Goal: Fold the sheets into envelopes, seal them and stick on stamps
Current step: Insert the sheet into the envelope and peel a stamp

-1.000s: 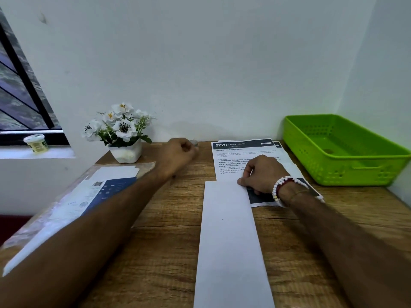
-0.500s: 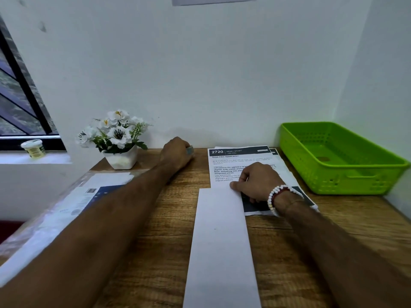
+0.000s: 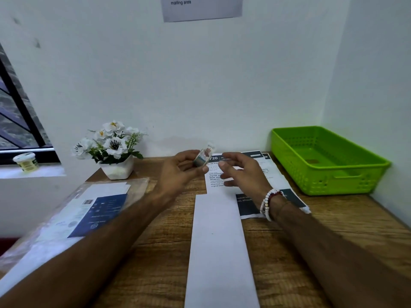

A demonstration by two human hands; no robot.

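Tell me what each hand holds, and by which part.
The left hand pinches a small tube by its lower end, upper end free. The right hand holds nothing; its fingers are open beside the tube.

On the table [image 3: 160,263] a folded sheet [image 3: 219,241] lay before printed pages [image 3: 251,174], a basket [image 3: 329,181] right of them, a flower pot [image 3: 116,170] back left, a packet [image 3: 89,210] before the pot.

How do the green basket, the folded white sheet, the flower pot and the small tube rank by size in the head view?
Largest: folded white sheet and green basket, about alike; the sheet is nearer and cut off, so unranked.
Next: flower pot.
Smallest: small tube, held by the left hand.
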